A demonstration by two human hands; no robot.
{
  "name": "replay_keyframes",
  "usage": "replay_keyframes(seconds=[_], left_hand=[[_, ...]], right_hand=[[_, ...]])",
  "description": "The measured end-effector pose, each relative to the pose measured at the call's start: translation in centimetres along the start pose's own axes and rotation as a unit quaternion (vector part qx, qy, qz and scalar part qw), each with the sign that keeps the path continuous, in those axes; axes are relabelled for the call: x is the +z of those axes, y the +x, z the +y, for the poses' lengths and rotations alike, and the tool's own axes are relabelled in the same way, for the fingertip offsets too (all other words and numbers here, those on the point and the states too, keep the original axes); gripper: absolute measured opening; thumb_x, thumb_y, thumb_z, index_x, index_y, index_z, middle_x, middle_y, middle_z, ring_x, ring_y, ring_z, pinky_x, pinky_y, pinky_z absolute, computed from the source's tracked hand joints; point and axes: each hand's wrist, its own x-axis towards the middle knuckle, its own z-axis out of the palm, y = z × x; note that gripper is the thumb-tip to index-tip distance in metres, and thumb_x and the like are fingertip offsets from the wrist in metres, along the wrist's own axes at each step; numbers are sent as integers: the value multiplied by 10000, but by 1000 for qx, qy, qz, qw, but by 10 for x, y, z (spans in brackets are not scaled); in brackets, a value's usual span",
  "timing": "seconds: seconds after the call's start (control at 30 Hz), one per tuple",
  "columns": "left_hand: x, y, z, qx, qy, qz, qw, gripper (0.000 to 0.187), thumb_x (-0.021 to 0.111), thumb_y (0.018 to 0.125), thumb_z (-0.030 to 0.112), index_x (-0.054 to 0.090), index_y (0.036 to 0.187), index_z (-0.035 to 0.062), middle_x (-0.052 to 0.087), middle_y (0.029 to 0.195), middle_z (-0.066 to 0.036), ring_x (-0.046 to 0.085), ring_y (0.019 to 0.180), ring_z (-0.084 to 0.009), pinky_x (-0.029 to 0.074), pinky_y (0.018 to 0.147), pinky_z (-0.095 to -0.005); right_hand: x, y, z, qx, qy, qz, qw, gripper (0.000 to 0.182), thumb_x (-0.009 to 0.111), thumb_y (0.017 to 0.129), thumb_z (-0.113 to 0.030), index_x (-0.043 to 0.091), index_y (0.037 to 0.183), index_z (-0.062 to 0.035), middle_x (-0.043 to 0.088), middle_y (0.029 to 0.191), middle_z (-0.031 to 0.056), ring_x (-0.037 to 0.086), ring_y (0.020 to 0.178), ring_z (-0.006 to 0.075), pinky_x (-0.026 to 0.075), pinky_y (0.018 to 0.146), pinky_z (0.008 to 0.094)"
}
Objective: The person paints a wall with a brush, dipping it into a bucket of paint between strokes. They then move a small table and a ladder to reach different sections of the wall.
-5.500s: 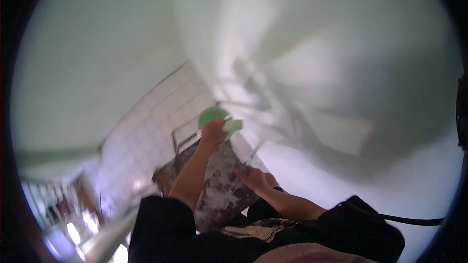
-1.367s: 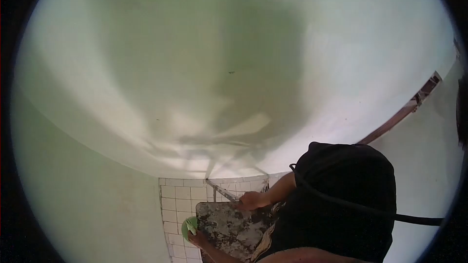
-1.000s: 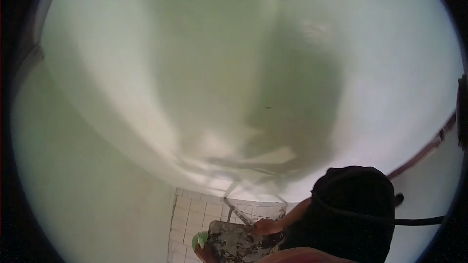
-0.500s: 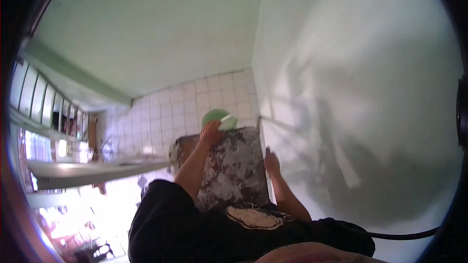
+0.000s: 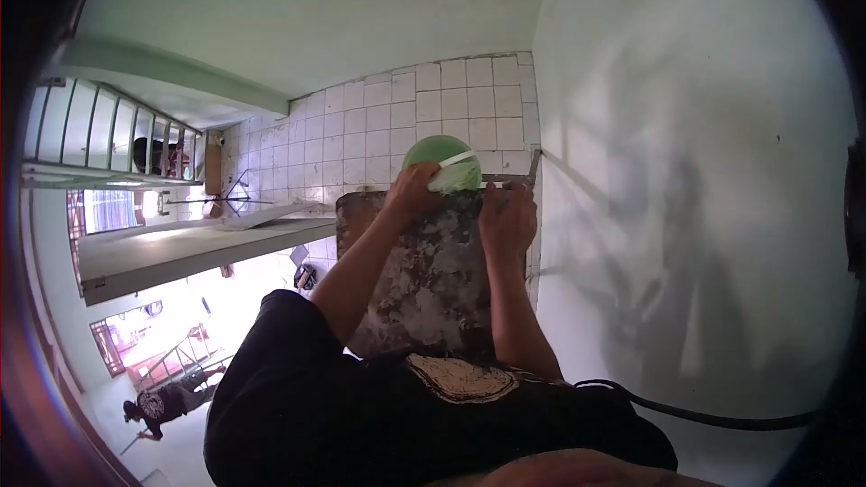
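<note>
My left hand (image 5: 417, 188) is closed at the near left rim of a green bowl (image 5: 433, 146), beside the far edge of a mottled grey-brown board (image 5: 419, 280). A pale strip (image 5: 457, 159) crosses the bowl, with whitish material below it. Bent fingers of my right hand (image 5: 510, 221) are at the board's far right corner, close to a thin dark bar (image 5: 507, 179). What that hand holds, if anything, cannot be made out.
White floor tiles (image 5: 442, 90) lie beyond the board, and a pale green wall (image 5: 704, 171) rises on the right. A long pale ledge (image 5: 207, 252) and a railing (image 5: 113, 135) are at left. Another person (image 5: 167, 404) is at lower left. A black hose (image 5: 722, 419) runs at lower right.
The view has shifted, so the board and bowl appear higher and farther right. My right hand has moved forward from beside the board to its far corner. My left hand stays at the bowl.
</note>
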Motion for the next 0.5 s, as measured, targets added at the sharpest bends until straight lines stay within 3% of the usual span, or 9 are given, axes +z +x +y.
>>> replay_keyframes(seconds=[0.13, 0.33, 0.5], left_hand=[[16, 5, -22, 78, -1, 31, 996, 389, 657, 634, 143, 582, 1013, 92, 594, 1038, -142, 542, 1003, -332, 448, 838, -425], [15, 13, -16, 7, -2, -25, 1000, 330, 649, 645, 151, 591, 961, 73, 604, 971, -169, 556, 949, -355, 454, 798, -422], [4, 9, 6, 39, 7, 15, 999, 244, 633, 664, 162, 603, 881, 55, 609, 898, -182, 570, 885, -365, 458, 752, -432]], right_hand=[[6, -1, 6, 6, 29, 23, 999, 364, 585, 807, -336, 536, 971, -14, 562, 962, 143, 557, 882, 321, 459, 722, 432], [-2, 5, 4, 0, 39, 9, 999, 384, 571, 814, -354, 532, 980, -10, 556, 980, 150, 555, 886, 324, 458, 712, 422], [-6, 6, 0, 7, 34, 11, 999, 324, 589, 806, -328, 543, 928, -32, 564, 916, 136, 559, 841, 306, 450, 717, 414]])
